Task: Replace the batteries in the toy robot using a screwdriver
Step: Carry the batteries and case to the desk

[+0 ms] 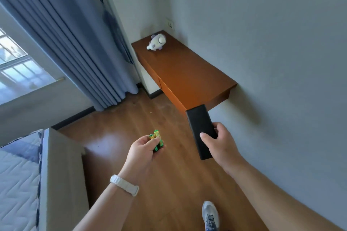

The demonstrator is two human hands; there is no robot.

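A long brown desk (187, 73) sticks out from the wall, and everything here is told from it. One toy robot (156, 42), white and purple, lies on its side on the far end of the desk top, well away from both hands. A blue curtain (75, 47) hangs to the left of the desk. A bed (18, 170) sits far to the left of the desk, on the near side.

Both arms reach out over the wood floor (169, 184), in front of the desk's near end. The right hand (220, 143) is curled around one flat black case (201, 133), with the thumb pressed on top. The case's far tip points up at the desk's near corner. The left hand (143, 151) is closed on a small bunch of green and gold batteries (156, 139); I cannot count them for sure. One white watch (124, 184) is on the left wrist. One grey shoe (210, 215) shows on the floor below the right arm.
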